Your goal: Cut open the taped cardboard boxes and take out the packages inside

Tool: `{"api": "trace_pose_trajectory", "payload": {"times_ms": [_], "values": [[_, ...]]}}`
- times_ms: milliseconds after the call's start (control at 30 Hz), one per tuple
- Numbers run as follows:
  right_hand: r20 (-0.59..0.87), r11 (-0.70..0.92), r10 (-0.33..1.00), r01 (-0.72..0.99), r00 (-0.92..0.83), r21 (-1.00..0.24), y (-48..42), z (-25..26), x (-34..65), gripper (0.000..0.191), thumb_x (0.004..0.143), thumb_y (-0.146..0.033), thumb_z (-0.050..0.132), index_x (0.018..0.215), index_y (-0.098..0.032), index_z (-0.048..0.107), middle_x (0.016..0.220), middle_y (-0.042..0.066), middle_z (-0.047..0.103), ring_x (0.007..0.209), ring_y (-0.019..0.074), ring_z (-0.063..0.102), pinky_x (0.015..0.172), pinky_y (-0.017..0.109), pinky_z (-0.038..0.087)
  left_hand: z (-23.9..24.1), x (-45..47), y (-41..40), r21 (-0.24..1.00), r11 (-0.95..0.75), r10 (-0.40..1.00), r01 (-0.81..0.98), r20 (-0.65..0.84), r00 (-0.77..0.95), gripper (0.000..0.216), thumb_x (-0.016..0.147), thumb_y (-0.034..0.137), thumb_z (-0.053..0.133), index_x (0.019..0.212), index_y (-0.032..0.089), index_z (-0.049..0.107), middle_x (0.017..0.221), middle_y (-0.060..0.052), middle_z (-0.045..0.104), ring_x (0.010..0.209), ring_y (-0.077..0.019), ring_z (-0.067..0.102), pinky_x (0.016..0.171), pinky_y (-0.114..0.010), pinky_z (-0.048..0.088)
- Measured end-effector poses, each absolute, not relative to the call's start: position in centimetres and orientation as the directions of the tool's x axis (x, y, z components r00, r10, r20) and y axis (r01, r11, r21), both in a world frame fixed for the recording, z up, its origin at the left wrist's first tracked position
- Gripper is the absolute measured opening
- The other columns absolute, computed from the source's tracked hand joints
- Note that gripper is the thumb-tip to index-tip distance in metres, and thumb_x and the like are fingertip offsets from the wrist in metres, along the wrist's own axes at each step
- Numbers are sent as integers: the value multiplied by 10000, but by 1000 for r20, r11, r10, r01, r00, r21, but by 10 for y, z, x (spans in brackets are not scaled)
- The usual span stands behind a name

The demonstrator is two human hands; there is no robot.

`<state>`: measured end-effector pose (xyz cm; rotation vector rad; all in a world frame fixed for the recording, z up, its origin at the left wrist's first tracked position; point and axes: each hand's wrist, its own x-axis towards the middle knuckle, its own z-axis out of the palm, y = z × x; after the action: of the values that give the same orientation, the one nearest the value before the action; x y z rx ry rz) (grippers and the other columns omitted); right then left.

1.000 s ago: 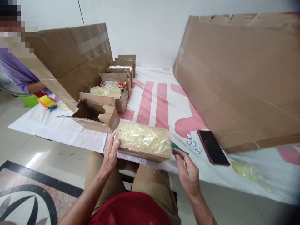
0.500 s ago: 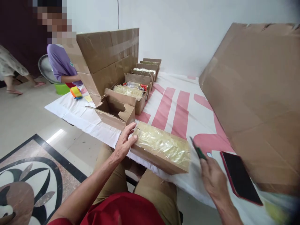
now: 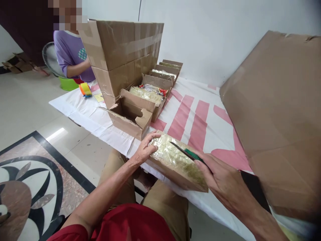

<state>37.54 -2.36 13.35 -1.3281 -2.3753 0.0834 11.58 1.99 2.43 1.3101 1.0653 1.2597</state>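
A small cardboard box (image 3: 175, 169) filled with a clear bag of pale yellow pieces lies at the near edge of the white and pink table cover (image 3: 190, 113). My left hand (image 3: 145, 149) grips the box's left end, fingers curled over its top. My right hand (image 3: 222, 182) is closed on a knife with a green handle (image 3: 188, 153). Its dark blade points left and lies over the plastic on top of the box.
An open empty box (image 3: 130, 115) stands just beyond, heading a row of filled boxes (image 3: 156, 83) along a tall carton (image 3: 122, 57). A large flat cardboard sheet (image 3: 276, 117) leans at the right, a dark phone (image 3: 255, 190) below it. A person in purple (image 3: 72, 57) sits at the far left.
My right hand has swung in from the right with the knife and laid the blade across the top of the box. My left hand stays on the box's left end.
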Motion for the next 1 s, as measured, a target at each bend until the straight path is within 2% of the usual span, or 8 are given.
{"api": "trace_pose_trajectory", "payload": {"times_ms": [133, 300, 433, 500, 600, 767, 900, 1000], "values": [[247, 579, 804, 806, -541, -121, -4, 131, 352, 395, 1053, -306, 381, 1276, -199, 689, 1098, 74, 805, 886, 229, 770, 661, 321, 565, 22, 118, 22, 989, -135, 988, -53, 138, 73, 621, 631, 221, 580, 1245, 211, 674, 1565, -80, 531, 1524, -361, 366, 1271, -518, 228], [209, 597, 786, 803, -582, -10, 2, 126, 338, 381, 1046, -260, 381, 1238, -175, 699, 1113, 87, 800, 894, 225, 762, 612, 303, 540, 26, 117, 20, 992, -121, 989, -24, 122, 79, 615, 645, 211, 568, 1252, 201, 669, 1598, -82, 498, 1506, -355, 395, 1272, -510, 234], [160, 589, 787, 803, -596, 91, 2, 128, 329, 352, 1047, -237, 394, 1219, -183, 697, 1036, 80, 795, 801, 207, 743, 528, 280, 446, 29, 118, 19, 993, -112, 990, -25, 113, 80, 624, 641, 212, 564, 1256, 190, 669, 1596, -94, 499, 1499, -362, 407, 1268, -514, 249], [92, 581, 798, 801, -595, 144, 1, 133, 325, 320, 1040, -231, 418, 1194, -185, 695, 986, 79, 784, 752, 206, 730, 505, 289, 402, 29, 118, 19, 994, -111, 990, -20, 113, 82, 630, 637, 210, 562, 1257, 183, 672, 1592, -103, 503, 1493, -367, 414, 1264, -516, 258], [-34, 566, 818, 793, -574, 226, 1, 144, 321, 248, 1014, -199, 454, 1057, -183, 697, 871, 78, 755, 625, 204, 682, 474, 314, 325, 27, 118, 20, 992, -124, 990, -19, 125, 68, 641, 614, 198, 561, 1243, 179, 683, 1575, -106, 524, 1493, -368, 416, 1263, -514, 262], [-153, 591, 806, 767, -571, 249, 2, 162, 328, 191, 942, -94, 522, 895, -197, 676, 781, 65, 733, 609, 204, 667, 488, 317, 286, 27, 119, 17, 993, -114, 993, -8, 114, 34, 623, 618, 190, 559, 1224, 204, 706, 1554, -74, 557, 1506, -354, 406, 1273, -511, 254], [-215, 605, 795, 766, -568, 217, 6, 166, 337, 154, 932, -133, 557, 912, -204, 692, 761, 74, 735, 607, 231, 669, 498, 324, 306, 30, 121, 14, 996, -91, 996, 7, 91, 14, 610, 616, 193, 566, 1205, 215, 723, 1545, -65, 569, 1499, -350, 422, 1272, -504, 260], [-234, 641, 765, 747, -600, 178, 9, 164, 348, 203, 946, -155, 524, 981, -211, 716, 774, 75, 738, 606, 227, 663, 535, 334, 351, 30, 123, 14, 995, -100, 995, 29, 100, -5, 596, 607, 188, 563, 1177, 216, 737, 1525, -64, 589, 1494, -347, 433, 1266, -500, 276]]}}
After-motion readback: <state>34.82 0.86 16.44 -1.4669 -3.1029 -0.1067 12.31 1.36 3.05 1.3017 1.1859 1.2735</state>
